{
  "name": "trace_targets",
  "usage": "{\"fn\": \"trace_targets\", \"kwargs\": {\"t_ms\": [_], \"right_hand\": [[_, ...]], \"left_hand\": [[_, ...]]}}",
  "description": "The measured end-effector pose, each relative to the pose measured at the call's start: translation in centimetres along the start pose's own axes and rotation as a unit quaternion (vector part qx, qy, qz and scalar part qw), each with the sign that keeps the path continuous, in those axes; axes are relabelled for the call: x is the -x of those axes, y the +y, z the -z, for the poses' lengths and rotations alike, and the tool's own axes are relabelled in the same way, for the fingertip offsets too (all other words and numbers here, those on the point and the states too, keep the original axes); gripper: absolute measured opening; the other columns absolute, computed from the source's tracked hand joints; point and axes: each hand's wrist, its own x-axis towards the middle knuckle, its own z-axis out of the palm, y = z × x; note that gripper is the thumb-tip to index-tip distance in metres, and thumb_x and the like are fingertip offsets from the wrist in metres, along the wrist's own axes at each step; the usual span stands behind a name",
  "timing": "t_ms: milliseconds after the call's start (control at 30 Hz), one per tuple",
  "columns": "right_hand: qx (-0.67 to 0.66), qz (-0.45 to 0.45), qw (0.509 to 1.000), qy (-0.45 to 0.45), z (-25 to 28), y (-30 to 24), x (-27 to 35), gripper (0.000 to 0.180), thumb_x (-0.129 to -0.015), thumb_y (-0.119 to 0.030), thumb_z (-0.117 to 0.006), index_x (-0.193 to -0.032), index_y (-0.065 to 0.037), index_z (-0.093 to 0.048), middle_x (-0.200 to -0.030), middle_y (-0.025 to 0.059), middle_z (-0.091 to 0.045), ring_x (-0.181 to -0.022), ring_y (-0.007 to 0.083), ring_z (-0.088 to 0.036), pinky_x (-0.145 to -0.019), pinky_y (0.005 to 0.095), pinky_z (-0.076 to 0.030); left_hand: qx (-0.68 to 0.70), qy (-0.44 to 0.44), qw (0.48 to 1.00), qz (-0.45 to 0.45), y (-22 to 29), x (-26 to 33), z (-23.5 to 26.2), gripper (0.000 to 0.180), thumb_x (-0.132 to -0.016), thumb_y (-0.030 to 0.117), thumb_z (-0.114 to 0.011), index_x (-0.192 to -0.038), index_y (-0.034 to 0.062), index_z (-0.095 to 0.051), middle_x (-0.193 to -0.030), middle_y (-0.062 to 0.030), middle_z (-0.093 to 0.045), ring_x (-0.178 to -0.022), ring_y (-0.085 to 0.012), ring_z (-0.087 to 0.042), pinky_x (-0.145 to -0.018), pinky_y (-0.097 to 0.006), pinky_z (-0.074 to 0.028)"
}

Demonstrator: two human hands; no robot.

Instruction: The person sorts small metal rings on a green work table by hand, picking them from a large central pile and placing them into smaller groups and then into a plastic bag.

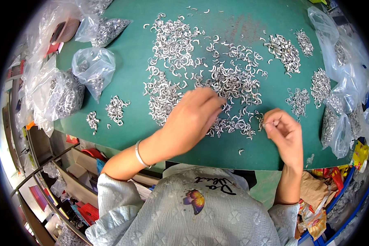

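Note:
Many small silvery curved metal pieces [235,80] lie in loose heaps on a green tabletop [123,141]. Over the middle heap reaches my left hand [190,119], its fingers bent downward and drawn together at the tips. What they hold, if anything, is hidden. My right hand [286,133] is at the right edge of the near heap, thumb and forefinger pinched on a thin silvery piece too small to make out well. Another large heap of curved pieces [174,43] spreads to the left and far side. One single piece [241,151] lies close to the table's near edge.
Smaller piles [283,53] sit apart on the right, and two more [117,110] on the left. Clear plastic bags of metal pieces [93,71] line the left side; more bags [336,123] crowd the right edge. A brown paper bag [315,190] is below at right.

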Motion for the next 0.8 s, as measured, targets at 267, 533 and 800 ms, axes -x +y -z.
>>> {"fn": "trace_targets", "kwargs": {"t_ms": [267,533,800], "right_hand": [[-0.424,-0.069,0.903,-0.003,0.4,0.0,-2.0,0.02,-0.094,-0.006,-0.053,-0.11,0.004,-0.058,-0.085,0.0103,-0.058,-0.067,0.0167,-0.053,-0.06,0.0271,-0.044],[0.283,0.077,0.955,0.051,-2.1,-2.4,-4.8,0.027,-0.09,-0.006,-0.063,-0.117,-0.003,-0.064,-0.072,0.0062,-0.053,-0.057,0.0243,-0.049,-0.056,0.0367,-0.04],[0.444,0.098,0.883,-0.118,-2.3,-3.1,-2.6,0.036,-0.085,-0.011,-0.066,-0.12,-0.008,-0.062,-0.081,0.013,-0.054,-0.077,0.0331,-0.058,-0.064,0.0437,-0.046]], "left_hand": [[-0.069,-0.057,0.995,-0.039,-1.0,-0.5,-0.3,0.03,-0.08,0.001,-0.066,-0.11,-0.0006,-0.061,-0.099,-0.0146,-0.055,-0.091,-0.032,-0.056,-0.08,-0.041,-0.046],[-0.063,0.001,0.997,-0.04,-1.4,-3.3,-0.1,0.032,-0.08,0.001,-0.064,-0.112,-0.0001,-0.061,-0.094,-0.0135,-0.054,-0.087,-0.0324,-0.055,-0.078,-0.04,-0.046],[-0.105,-0.133,0.983,-0.074,-0.8,-0.8,1.6,0.027,-0.075,0.005,-0.063,-0.101,0.0006,-0.063,-0.093,-0.0106,-0.053,-0.087,-0.0258,-0.053,-0.073,-0.035,-0.042]]}}
